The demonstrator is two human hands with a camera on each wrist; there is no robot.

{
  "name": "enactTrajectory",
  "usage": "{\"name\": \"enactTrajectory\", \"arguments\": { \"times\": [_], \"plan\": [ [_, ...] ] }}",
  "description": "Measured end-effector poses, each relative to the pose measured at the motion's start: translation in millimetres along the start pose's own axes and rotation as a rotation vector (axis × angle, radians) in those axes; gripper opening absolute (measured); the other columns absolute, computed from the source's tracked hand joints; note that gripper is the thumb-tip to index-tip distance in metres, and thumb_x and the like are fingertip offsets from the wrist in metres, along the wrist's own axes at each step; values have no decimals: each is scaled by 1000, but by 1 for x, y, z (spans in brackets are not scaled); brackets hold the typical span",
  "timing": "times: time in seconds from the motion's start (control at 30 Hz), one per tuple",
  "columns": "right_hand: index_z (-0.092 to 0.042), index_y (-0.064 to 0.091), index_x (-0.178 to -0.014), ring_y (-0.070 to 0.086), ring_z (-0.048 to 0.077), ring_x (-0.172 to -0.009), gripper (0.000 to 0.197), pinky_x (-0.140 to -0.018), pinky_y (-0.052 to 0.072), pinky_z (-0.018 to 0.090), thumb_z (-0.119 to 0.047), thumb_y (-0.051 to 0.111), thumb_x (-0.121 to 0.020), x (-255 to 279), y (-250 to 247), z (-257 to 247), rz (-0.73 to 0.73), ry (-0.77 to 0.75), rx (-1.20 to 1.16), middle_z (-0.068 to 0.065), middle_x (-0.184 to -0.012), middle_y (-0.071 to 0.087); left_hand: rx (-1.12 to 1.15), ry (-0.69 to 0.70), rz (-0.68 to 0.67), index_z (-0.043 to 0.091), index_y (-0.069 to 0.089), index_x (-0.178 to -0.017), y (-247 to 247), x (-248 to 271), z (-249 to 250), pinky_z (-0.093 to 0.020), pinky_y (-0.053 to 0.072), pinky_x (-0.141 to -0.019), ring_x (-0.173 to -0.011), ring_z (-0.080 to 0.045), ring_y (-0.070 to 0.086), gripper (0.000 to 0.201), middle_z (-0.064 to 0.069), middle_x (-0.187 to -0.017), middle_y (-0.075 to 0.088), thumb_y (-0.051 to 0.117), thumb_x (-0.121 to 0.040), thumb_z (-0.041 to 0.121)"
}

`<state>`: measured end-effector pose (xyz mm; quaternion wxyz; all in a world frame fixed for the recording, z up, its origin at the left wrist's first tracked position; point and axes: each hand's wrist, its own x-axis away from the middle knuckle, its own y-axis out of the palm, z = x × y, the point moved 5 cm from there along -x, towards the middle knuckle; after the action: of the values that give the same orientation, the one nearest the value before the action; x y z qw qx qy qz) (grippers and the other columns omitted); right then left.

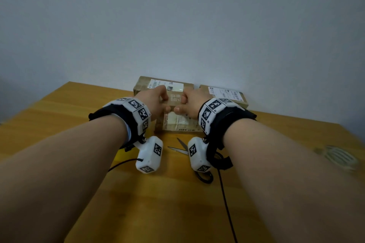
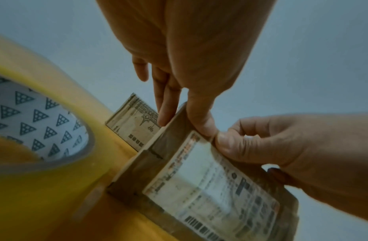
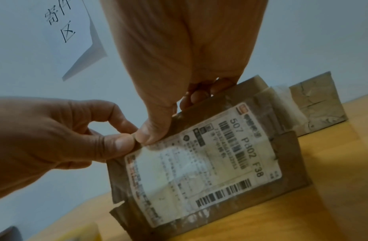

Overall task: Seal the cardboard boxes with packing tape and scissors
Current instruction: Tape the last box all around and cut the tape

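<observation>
Both hands meet at the top edge of the near cardboard box [image 1: 178, 122], which stands on the wooden tabletop [image 1: 59, 124] with its shipping label facing the person. The left hand [image 1: 156, 100] pinches that edge between thumb and fingers, and the right hand [image 1: 192, 102] pinches it just beside, the two thumbs touching. Two more boxes [image 1: 158, 85] sit behind against the wall. The scissors [image 1: 180, 147] lie open on the tabletop near the wrists. The yellowish roll of packing tape [image 2: 55, 124] rests to the left of the held box.
</observation>
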<state>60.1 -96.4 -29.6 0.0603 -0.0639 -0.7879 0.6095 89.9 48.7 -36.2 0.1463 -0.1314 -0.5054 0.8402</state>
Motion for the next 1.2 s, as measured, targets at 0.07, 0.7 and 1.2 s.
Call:
{"name": "enactTrajectory", "arguments": {
  "times": [0.07, 0.7, 1.2],
  "plan": [
    [-23, 52, -102, 51, 14, -75, 27, -54, 36, 26, -35, 70, -86, 2, -1, -1, 12, -21, -4, -2, -97, 51, 27, -4, -8, 28, 54, -107, -1, -1, -3, -26, 39, -57, -85, -20, 58, 26, 0, -103, 60, 68, -86, 31],
    [-4, 50, -132, 64, 33, -109, 74, -92, 55, 48, -42, 80, -76, 61, -27, 82, -52, 461, -369, 14, -125, 63, 276, -146, -98, 19, 16, -140, 15, 44, 13, -42, 54, -84, -103, -29, 59, 97, -10, -116, 57, 82, -69, 11],
    [-20, 65, -116, 62, 23, -105, 55, -93, 52, 49, -66, 48, -89, 127, -75, 73, -1, 349, -840, 5, -118, 67, 343, -48, -147, 29, 24, -140, -15, 90, 18, -42, 53, -82, -96, -25, 58, 93, -5, -104, 60, 76, -71, -4]
  ]
}}
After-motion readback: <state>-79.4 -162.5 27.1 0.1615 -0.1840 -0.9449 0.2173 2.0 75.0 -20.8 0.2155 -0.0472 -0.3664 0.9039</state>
